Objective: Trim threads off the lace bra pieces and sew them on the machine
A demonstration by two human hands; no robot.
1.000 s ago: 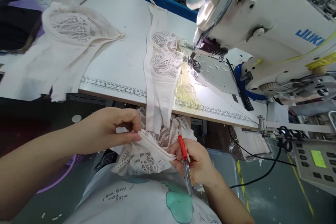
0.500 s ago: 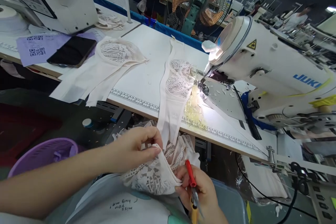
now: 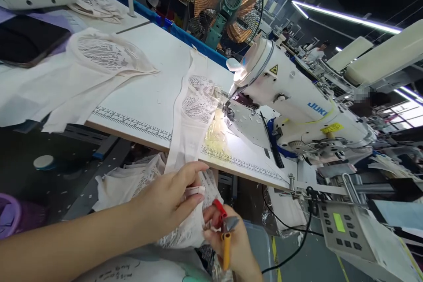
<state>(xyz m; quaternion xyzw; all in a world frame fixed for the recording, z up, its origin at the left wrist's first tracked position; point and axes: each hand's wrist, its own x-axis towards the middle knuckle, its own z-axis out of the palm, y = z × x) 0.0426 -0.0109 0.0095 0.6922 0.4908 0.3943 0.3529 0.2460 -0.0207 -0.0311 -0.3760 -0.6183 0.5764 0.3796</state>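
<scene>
My left hand [image 3: 168, 196] pinches the edge of a white lace bra [image 3: 178, 234] between thumb and fingers, just off the table's front edge. Close on its right, my right hand [image 3: 234, 240] holds small scissors [image 3: 226, 251] with one red and one orange handle, their metal part lying across the palm. The fingertips of that hand are against the bra's edge; whether they grip it I cannot tell. Beyond my hands a second white lace bra [image 3: 193, 130] lies on the table, its band hanging over the edge. More lace bras [image 3: 127, 180] are heaped below, partly hidden by my left arm.
A JUKI sewing machine [image 3: 291, 88] stands at the right, its lamp lit by the needle. Another bra [image 3: 102, 57] and a black phone [image 3: 29, 39] lie at the left. A fan [image 3: 228, 4] is behind the table [image 3: 148, 92]. A purple basket [image 3: 23, 216] is at lower left.
The view has swung to the right. My left hand has shifted its pinch along the bra's edge, and the scissors have turned in my right hand.
</scene>
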